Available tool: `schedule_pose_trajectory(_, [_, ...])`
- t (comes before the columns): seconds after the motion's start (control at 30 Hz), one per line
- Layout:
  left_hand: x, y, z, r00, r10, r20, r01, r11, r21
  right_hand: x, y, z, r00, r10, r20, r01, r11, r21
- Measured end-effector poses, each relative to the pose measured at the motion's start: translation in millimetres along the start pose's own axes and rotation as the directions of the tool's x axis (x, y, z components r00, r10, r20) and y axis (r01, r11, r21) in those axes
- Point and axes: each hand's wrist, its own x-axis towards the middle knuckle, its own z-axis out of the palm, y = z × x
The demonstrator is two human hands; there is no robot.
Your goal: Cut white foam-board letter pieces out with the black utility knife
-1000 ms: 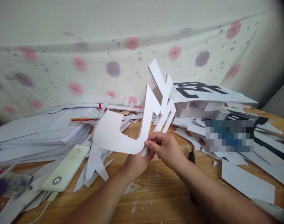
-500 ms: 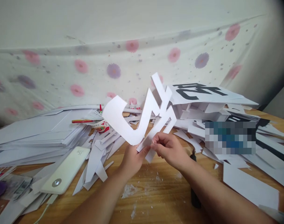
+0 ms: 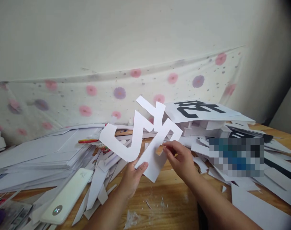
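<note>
A white cut-out character [image 3: 149, 153] of thin board is held up above the wooden table, its broad face turned toward me. My left hand [image 3: 133, 175] grips its lower edge, the thumb on the front and the other fingers behind. Close to a small opening at the right part of the cut-out is my right hand [image 3: 177, 156], thumb and index finger pinched together. Whatever lies between those fingertips is too small to make out.
White sheets [image 3: 47, 150] are stacked at the left, near a white power bank [image 3: 67, 195]. A patterned cup [image 3: 103, 147] stands behind offcuts [image 3: 100, 188]. At the right lie a sheet with black characters [image 3: 207, 111] and more scraps. Crumbs dot the wooden table [image 3: 169, 204].
The cut-out has turned and tilted to show more of its face. My right hand has moved slightly right, beside the opening. The whole view has shifted upward.
</note>
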Motion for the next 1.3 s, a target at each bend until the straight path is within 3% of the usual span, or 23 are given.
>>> schedule_pose_trajectory(0.07, [-0.3,1.4,0.7,0.998,0.006,0.061,-0.008,1.000,0.026,0.4,-1.3,-2.2,0.993,-0.121,-0.014,0.120,0.992,-0.049])
schedule_pose_trajectory(0.17, [-0.7,4.6,2.2,0.991,0.023,0.133,-0.036,0.995,0.097,0.9,-5.7,-4.5,0.978,-0.207,0.028,0.208,0.957,-0.203])
schedule_pose_trajectory(0.27, [-2.0,6.8,4.5,0.983,0.050,0.177,-0.085,0.977,0.196,2.8,-9.1,-5.1,0.967,-0.256,0.000,0.238,0.898,-0.370])
schedule_pose_trajectory(0.4, [-5.7,7.2,8.4,0.972,0.101,0.213,-0.169,0.928,0.332,8.6,-10.4,-5.1,0.940,-0.308,-0.144,0.218,0.871,-0.440])
schedule_pose_trajectory(0.53, [-8.5,7.0,12.4,0.963,0.090,0.255,-0.189,0.896,0.401,12.0,-10.1,-6.2,0.936,-0.291,-0.196,0.175,0.872,-0.457])
schedule_pose_trajectory(0.7, [-9.1,8.1,14.3,0.962,0.096,0.256,-0.206,0.869,0.449,8.9,-8.5,-8.6,0.960,-0.225,-0.165,0.146,0.908,-0.393])
schedule_pose_trajectory(0.8, [-8.9,9.9,12.3,0.974,0.129,0.185,-0.204,0.855,0.477,4.2,-7.9,-6.6,0.985,-0.154,-0.083,0.124,0.949,-0.291])
schedule_pose_trajectory(0.87, [-7.3,10.2,8.5,0.968,0.233,0.089,-0.245,0.818,0.520,-0.5,-8.6,-1.9,0.994,-0.106,0.009,0.105,0.973,-0.206])
schedule_pose_trajectory(0.97, [-2.4,6.9,-1.5,0.893,0.448,-0.051,-0.319,0.706,0.633,-9.2,-11.1,9.4,0.980,-0.060,0.188,0.072,0.996,-0.056])
schedule_pose_trajectory(1.07, [3.6,0.5,-13.2,0.790,0.612,-0.032,-0.408,0.565,0.717,-14.9,-10.6,19.1,0.956,-0.010,0.294,-0.031,0.991,0.132])
schedule_pose_trajectory(1.17, [6.6,-4.6,-19.1,0.726,0.685,0.055,-0.501,0.472,0.726,-12.0,-3.9,18.9,0.984,0.029,0.176,-0.058,0.984,0.166])
schedule_pose_trajectory(1.3, [2.4,-2.8,-13.2,0.687,0.699,0.198,-0.607,0.402,0.685,-0.1,5.7,4.4,0.997,0.068,-0.035,-0.071,0.991,-0.116])
